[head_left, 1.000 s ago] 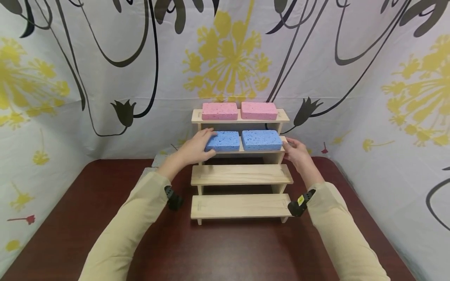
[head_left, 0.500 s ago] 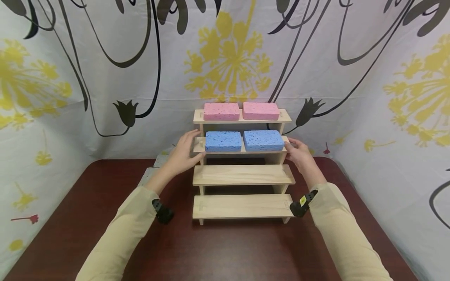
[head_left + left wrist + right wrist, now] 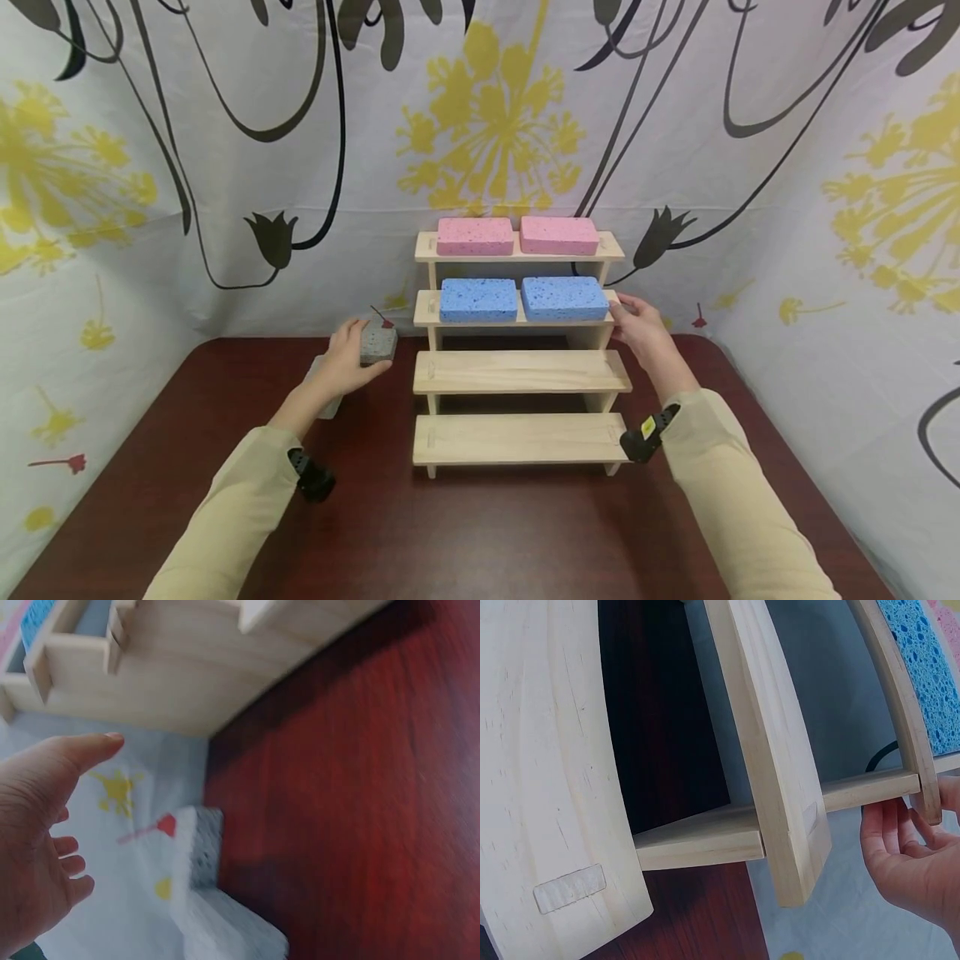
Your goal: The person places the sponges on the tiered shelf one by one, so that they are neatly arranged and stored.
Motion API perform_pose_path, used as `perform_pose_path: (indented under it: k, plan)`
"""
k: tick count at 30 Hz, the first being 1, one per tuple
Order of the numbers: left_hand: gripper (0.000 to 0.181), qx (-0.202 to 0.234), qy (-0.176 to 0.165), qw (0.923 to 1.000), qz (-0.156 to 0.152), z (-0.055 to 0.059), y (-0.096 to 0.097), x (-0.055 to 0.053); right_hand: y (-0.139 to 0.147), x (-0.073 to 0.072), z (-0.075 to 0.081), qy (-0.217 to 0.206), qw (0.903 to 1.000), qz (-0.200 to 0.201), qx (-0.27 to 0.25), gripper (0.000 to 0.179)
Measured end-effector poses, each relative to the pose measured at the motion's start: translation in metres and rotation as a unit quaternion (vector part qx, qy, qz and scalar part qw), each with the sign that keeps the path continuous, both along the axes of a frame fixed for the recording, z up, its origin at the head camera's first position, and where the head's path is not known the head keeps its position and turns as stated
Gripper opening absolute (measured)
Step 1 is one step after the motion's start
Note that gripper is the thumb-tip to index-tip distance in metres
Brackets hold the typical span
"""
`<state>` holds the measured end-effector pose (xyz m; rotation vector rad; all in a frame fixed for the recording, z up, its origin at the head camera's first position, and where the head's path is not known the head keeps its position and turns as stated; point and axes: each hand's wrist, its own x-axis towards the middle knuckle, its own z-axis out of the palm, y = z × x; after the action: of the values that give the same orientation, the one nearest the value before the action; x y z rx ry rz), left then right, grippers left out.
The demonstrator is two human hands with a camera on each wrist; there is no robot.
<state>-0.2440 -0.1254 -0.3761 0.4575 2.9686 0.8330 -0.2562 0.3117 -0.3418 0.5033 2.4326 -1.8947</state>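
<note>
My left hand [image 3: 339, 364] is over the left part of the table with fingers extended and thumb apart. It is beside a grey sponge [image 3: 378, 344] and partly covers a second pale grey sponge [image 3: 331, 408]. In the left wrist view, both grey sponges [image 3: 204, 851] lie below the hand [image 3: 34, 832], apart from it. My right hand [image 3: 647, 337] grips the right end of the second-highest board of a wooden tiered shelf [image 3: 522, 372], fingers [image 3: 889, 832] curled beneath it. Two blue sponges [image 3: 477, 302] sit side by side on that board. Two pink sponges [image 3: 475, 237] rest on the top board.
The two lower boards [image 3: 522, 439] of the shelf bear nothing. Beneath everything is a dark red-brown table [image 3: 510, 533]. Patterned white cloth [image 3: 360, 167] stands behind and at both sides.
My left hand has let go of the left blue sponge and moved left and down to the grey sponges. The right hand stays at the shelf's end.
</note>
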Motion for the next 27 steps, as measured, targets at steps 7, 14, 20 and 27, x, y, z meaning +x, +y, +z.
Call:
perform_pose_path:
  k: [7, 14, 20, 27]
  plan:
    - [0.083, -0.036, -0.041, 0.9983, 0.023, -0.018, -0.024, 0.002, -0.015, 0.018, 0.022, -0.009, 1.0000, -0.001, -0.002, 0.054]
    - [0.083, -0.060, -0.090, 0.9919, 0.066, -0.034, -0.042, 0.002, -0.014, 0.016, 0.019, -0.007, 0.9999, -0.005, -0.008, 0.053]
    - [0.084, -0.087, -0.144, 0.9754, 0.143, -0.042, -0.049, 0.003, -0.015, 0.017, 0.019, -0.010, 0.9999, -0.005, -0.013, 0.053]
    - [0.073, -0.125, -0.167, 0.9672, 0.145, -0.045, -0.053, 0.003, -0.015, 0.016, 0.019, -0.012, 0.9999, -0.009, -0.008, 0.053]
